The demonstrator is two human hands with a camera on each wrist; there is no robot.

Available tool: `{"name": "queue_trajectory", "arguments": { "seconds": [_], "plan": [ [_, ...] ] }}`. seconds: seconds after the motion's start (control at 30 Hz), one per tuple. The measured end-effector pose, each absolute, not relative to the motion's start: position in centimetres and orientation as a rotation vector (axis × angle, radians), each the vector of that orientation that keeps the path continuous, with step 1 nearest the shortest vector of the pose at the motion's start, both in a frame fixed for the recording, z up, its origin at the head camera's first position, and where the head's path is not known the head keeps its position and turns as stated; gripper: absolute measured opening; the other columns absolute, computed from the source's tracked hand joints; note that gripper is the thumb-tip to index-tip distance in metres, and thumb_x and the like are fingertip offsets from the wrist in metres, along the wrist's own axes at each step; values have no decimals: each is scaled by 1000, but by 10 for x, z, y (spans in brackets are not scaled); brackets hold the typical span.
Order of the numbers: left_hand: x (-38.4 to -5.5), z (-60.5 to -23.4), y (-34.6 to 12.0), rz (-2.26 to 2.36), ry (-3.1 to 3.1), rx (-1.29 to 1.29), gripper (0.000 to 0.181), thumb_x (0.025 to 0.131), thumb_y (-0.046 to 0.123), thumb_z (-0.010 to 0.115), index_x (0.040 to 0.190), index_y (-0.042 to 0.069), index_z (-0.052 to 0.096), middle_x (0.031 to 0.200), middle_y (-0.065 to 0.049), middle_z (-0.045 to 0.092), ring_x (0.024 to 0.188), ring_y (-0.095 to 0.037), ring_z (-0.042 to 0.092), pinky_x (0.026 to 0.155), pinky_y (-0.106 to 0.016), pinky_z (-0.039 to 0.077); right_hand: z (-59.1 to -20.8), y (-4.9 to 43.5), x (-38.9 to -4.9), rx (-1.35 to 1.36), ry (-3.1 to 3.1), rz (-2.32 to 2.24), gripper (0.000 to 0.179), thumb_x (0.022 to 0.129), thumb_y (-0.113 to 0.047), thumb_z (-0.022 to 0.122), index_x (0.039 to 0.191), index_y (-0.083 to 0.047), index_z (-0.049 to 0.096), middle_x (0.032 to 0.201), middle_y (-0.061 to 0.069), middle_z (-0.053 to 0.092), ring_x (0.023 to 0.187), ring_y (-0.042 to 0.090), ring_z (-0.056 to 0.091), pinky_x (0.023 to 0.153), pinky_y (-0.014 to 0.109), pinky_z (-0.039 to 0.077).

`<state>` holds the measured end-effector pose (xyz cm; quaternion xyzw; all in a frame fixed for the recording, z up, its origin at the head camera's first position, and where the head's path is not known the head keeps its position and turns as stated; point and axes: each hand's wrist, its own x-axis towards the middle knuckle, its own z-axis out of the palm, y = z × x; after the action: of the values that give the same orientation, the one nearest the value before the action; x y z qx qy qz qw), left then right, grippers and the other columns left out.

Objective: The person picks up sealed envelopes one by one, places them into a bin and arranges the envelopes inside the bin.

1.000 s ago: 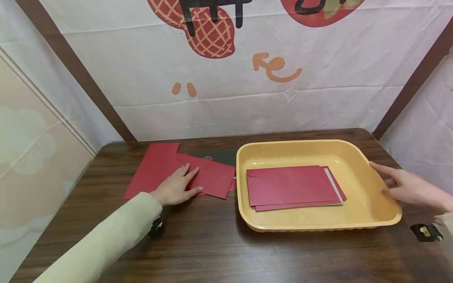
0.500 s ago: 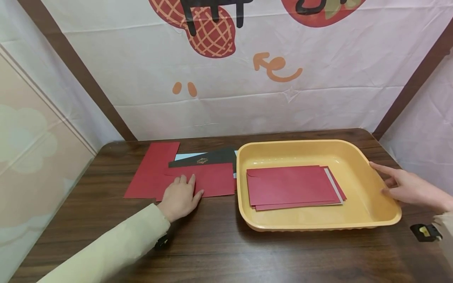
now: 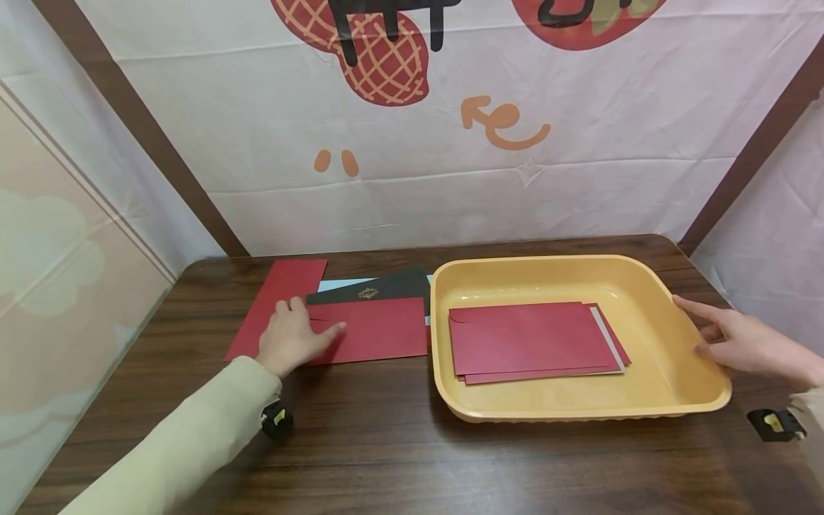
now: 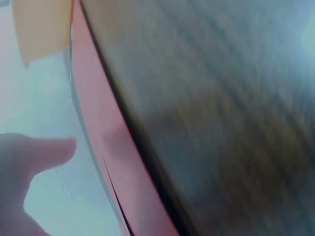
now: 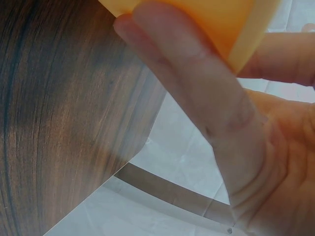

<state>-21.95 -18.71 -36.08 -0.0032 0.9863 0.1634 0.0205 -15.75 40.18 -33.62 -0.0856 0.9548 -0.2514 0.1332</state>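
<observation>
My left hand (image 3: 290, 337) is over the left end of a red envelope (image 3: 376, 329), its thumb apart from the fingers. Whether the fingertips touch paper I cannot tell. Another red envelope (image 3: 278, 282) lies to the left, partly beneath it. Behind are a black envelope (image 3: 389, 286) with a gold emblem and a light blue one (image 3: 341, 284), mostly covered. In the left wrist view the thumb (image 4: 49, 152) shows beside a red paper edge (image 4: 113, 132). My right hand (image 3: 740, 343) grips the right rim of a yellow tray (image 3: 579, 413), fingers outside, thumb over the edge.
Inside the tray lies a stack of red envelopes (image 3: 528, 340) with a whitish edge (image 3: 608, 336) showing. The dark wooden table (image 3: 412, 458) meets a printed cloth backdrop (image 3: 412, 200) at the back. The tray's left side adjoins the loose envelopes.
The left hand first drew the upper red envelope nearer and straightened it, uncovering the black and blue ones. It then slid left to that envelope's end. The right hand and tray stayed put.
</observation>
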Motion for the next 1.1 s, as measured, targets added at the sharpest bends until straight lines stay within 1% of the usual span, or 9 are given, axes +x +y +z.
{"name": "queue_trajectory", "arguments": {
  "seconds": [0.1, 0.17, 0.27, 0.47, 0.67, 0.9, 1.1],
  "plan": [
    [-222, -360, -195, 494, 2987, -93, 84, 77, 57, 68, 113, -12, 36, 103, -28, 43, 83, -35, 51, 63, -43, 49, -336, 402, -158, -256, 2758, -744, 74, 87, 3, 55, 145, 15, 11, 88, 15, 69, 58, 5, 58, 50, 26, 48],
    [-222, -360, -198, 475, 2957, -126, 87, 74, 58, 71, 111, -12, 35, 101, -28, 42, 86, -37, 50, 66, -44, 49, -336, 403, -158, -263, 2756, -750, 74, 87, 3, 55, 145, 15, 11, 88, 16, 69, 58, 5, 58, 50, 26, 48],
    [-224, -361, -202, 457, 2911, -163, 93, 70, 57, 74, 113, -13, 30, 101, -29, 42, 91, -40, 48, 70, -47, 50, -336, 403, -158, -263, 2756, -749, 74, 87, 3, 55, 145, 16, 11, 90, 18, 69, 60, 5, 60, 51, 26, 49],
    [-228, -361, -206, 462, 2845, -206, 99, 68, 59, 75, 115, -15, 27, 104, -31, 41, 97, -42, 45, 76, -50, 49, -336, 402, -157, -248, 2763, -737, 74, 87, 3, 56, 145, 15, 11, 89, 16, 69, 58, 5, 59, 51, 26, 48],
    [-228, -360, -207, 454, 2824, -199, 101, 69, 60, 74, 115, -17, 29, 106, -32, 41, 100, -43, 44, 78, -52, 49, -339, 403, -156, -269, 2783, -752, 73, 86, 3, 56, 144, 15, 14, 87, 15, 69, 57, 4, 57, 50, 26, 47],
    [-230, -362, -208, 433, 2827, -208, 97, 68, 61, 74, 112, -15, 34, 102, -29, 45, 97, -40, 46, 78, -50, 49, -339, 403, -156, -278, 2784, -762, 72, 86, 4, 55, 144, 16, 13, 87, 15, 69, 58, 3, 58, 50, 26, 48],
    [-232, -360, -208, 487, 2794, -218, 97, 68, 61, 74, 115, -14, 34, 102, -27, 46, 96, -38, 47, 76, -47, 48, -336, 401, -156, -261, 2779, -740, 74, 86, 4, 56, 145, 15, 12, 88, 16, 69, 58, 4, 58, 51, 26, 48]
  ]
}}
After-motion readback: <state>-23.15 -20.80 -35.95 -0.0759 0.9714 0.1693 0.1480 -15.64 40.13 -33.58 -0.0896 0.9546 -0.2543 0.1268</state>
